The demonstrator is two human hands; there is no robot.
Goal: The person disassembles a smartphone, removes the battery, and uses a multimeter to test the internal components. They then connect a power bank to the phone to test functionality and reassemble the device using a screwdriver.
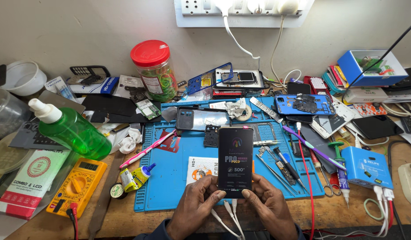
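Over the near edge of the cluttered wooden desk (125,222), a slim black smartphone with a dark printed film on its screen (235,161) stands lengthwise away from the person, held between both hands. Its lower end sits in the grip – the left hand (194,206) clasps the bottom left corner with the thumb laid across the glass, and the right hand (268,205) clasps the bottom right corner the same way, the two thumbs nearly meeting at the phone's lower edge. Both hands are closed on the phone, one on either side, with the upper two thirds of it rising clear of the fingers.

Under the phone lies a blue silicone repair mat (170,178), and white cables (230,213) trail down between the wrists. Just right of the phone, metal tweezers and small tools (276,166) lie on the mat – beyond them a purple toothbrush (312,147). To the left, well apart from the hands, sit a yellow multimeter (76,186), a green plastic bottle with a white nozzle (70,129) and a pink toothbrush (147,149). A clear jar with a red lid (154,69) stands by the wall.
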